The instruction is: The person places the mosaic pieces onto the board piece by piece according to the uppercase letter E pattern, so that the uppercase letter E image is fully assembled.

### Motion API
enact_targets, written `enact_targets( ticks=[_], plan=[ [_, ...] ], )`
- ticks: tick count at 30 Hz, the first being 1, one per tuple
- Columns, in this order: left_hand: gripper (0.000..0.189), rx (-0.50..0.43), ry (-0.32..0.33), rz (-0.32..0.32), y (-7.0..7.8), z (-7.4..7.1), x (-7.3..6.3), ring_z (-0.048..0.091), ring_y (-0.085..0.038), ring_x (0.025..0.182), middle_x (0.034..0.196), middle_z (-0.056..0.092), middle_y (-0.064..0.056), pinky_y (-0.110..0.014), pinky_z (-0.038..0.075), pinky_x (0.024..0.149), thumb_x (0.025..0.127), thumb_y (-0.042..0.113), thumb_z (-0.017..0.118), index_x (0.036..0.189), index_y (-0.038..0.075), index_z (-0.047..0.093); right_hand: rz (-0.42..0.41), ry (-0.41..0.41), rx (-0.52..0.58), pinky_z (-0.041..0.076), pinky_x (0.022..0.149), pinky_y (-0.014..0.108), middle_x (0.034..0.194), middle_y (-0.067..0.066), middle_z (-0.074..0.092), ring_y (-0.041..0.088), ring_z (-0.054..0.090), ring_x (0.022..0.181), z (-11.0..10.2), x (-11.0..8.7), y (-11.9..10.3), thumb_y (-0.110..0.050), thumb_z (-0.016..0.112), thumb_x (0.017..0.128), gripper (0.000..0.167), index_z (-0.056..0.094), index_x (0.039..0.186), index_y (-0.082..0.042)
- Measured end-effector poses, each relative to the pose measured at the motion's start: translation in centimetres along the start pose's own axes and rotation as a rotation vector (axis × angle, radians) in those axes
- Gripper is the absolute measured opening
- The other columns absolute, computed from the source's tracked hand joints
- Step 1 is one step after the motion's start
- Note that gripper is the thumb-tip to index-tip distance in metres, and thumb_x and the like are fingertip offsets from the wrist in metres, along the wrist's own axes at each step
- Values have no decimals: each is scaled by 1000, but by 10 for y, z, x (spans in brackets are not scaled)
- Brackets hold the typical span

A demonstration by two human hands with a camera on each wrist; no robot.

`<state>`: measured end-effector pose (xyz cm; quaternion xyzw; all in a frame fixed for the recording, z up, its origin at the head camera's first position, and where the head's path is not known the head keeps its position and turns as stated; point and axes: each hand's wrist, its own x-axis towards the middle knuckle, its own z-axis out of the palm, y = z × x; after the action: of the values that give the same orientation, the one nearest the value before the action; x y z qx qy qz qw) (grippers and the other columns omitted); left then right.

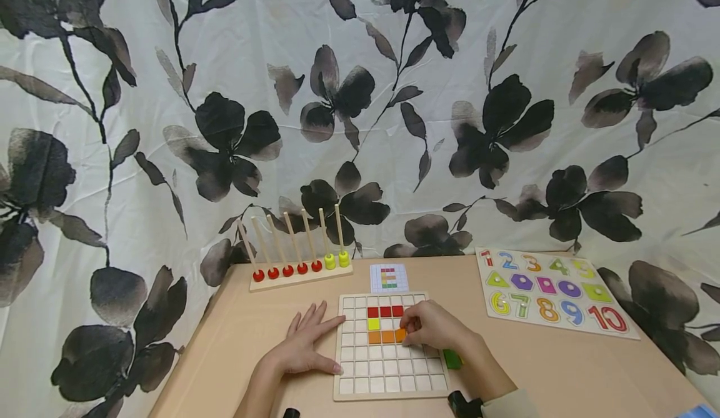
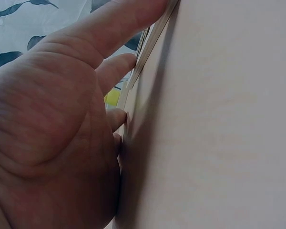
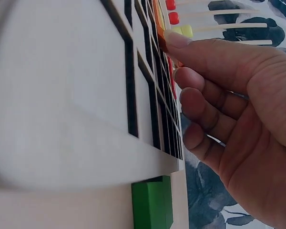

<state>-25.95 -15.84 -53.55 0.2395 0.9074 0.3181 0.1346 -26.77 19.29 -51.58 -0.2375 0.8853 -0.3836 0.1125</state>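
R hand (image 1: 435,326) pinches orange tile (image 1: 400,335), R end of orange row on grid board (image 1: 391,368), lower ctr of frame. L hand (image 1: 304,346): fingers spread, thumb touching board's L edge. Green block (image 1: 452,359) just beside board, lower R of ctr.

The pale gridded board (image 1: 382,397) lies flat, the left hand (image 1: 300,347) at its edge, bearing three red tiles (image 1: 385,312), one yellow tile (image 1: 374,324) and two orange tiles (image 1: 387,337); the right hand (image 1: 434,325) pinches another orange tile (image 1: 400,335), perhaps tilted.
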Motion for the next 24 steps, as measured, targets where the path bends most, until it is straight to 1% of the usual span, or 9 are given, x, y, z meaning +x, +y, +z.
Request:
enact_targets(
  ticks=[3,6,8,13,18,21,24],
  plan=[
    [100,0,2,1,-1,1,0,-3,-48,161,174,9,-23,-70,-10,123,69,56,91,156,30,49,-3,-6,-5,45,58,20,72,-7,62,8,55,67,-1,0,0,-17,89,82,22,78,100,-11],
    [100,1,2,-2,-1,1,0,-3,-47,161,174,9,-22,-69,-10,124,69,57,91,156,30,49,16,-2,-7,45,59,20,73,-7,62,9,56,70,-6,-3,-1,-20,89,83,27,78,106,-11],
    [100,-3,1,-4,-1,1,0,-3,-47,161,174,9,-22,-69,-10,124,69,57,91,156,30,50,37,20,-2,45,60,21,76,-5,62,12,56,73,-11,-6,-1,-20,88,84,30,78,111,-11],
    [99,-7,0,-2,-1,1,1,-3,-47,161,174,9,-22,-69,-10,124,69,56,91,156,30,49,81,114,10,48,64,25,85,-3,63,18,58,84,-26,-18,-2,-19,82,90,30,76,118,-12],
    [99,-3,-5,-6,0,1,2,-4,-47,161,174,8,-22,-70,-10,123,70,56,91,156,29,49,140,171,20,49,66,26,90,-3,64,19,58,87,-41,-39,8,-18,78,93,28,75,121,-16],
    [99,-4,-4,-7,-1,1,2,-4,-47,161,174,8,-22,-69,-11,123,70,56,91,156,29,49,128,196,-9,48,66,25,90,-5,65,17,58,84,-53,-50,19,-17,78,93,27,75,121,-15],
    [100,-6,-2,-7,-1,0,1,-4,-48,161,174,8,-22,-69,-11,123,70,55,91,156,30,49,89,218,-32,49,67,23,90,-5,65,14,57,81,-65,-59,29,-15,79,92,28,75,119,-10]
  ],
)
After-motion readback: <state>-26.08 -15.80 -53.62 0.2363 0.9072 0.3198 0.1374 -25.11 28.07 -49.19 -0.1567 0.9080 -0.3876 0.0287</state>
